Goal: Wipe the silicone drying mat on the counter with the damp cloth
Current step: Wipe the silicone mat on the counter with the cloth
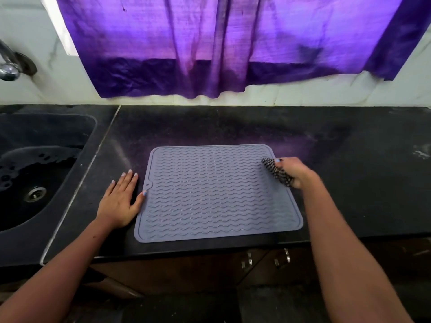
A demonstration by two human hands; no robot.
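Grey wavy-ribbed silicone drying mat (210, 192): lying centre-counter, likely floppy, grippy. Left hand (121, 201), spread flat, is bracing at 9 o'clock; right hand (293, 171) is gripping bunched speckled cloth (276, 170) at 2 o'clock.

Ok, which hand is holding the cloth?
The right hand grips the bunched speckled cloth at the grey ribbed silicone mat; the left hand lies flat.

cloth (277, 171) mostly hidden in right hand (294, 171), tap (9, 64) cut off
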